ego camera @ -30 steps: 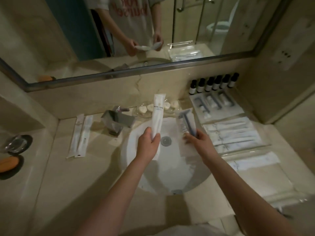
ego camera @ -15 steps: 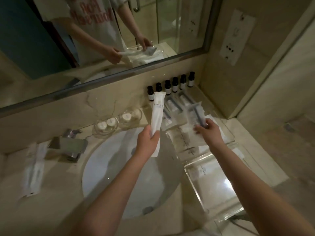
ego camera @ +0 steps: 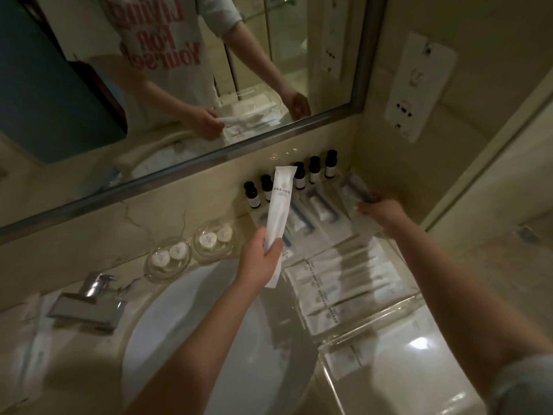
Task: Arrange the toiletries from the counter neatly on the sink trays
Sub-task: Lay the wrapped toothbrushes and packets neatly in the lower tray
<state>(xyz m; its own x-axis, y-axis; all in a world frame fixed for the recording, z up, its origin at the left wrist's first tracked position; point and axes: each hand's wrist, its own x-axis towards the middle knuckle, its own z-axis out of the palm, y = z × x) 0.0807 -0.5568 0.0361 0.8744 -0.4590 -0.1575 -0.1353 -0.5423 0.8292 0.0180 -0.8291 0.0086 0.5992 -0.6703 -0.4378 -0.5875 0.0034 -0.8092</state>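
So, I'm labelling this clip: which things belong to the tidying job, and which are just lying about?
Job: left hand holding white sachet; right hand holding clear packet; clear tray; laid-out white packets.
Lying about: faucet; soap dishes; wall socket; mirror.

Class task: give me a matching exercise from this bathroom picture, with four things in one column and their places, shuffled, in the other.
Things
1. white packet
2. clear packet
3. dark bottles
4. round soaps

Places
A. in glass dishes behind the basin
B. held in the left hand
C. in a row below the mirror
D. held in the right hand

Pairs: 1-B, 2-D, 3-C, 4-A
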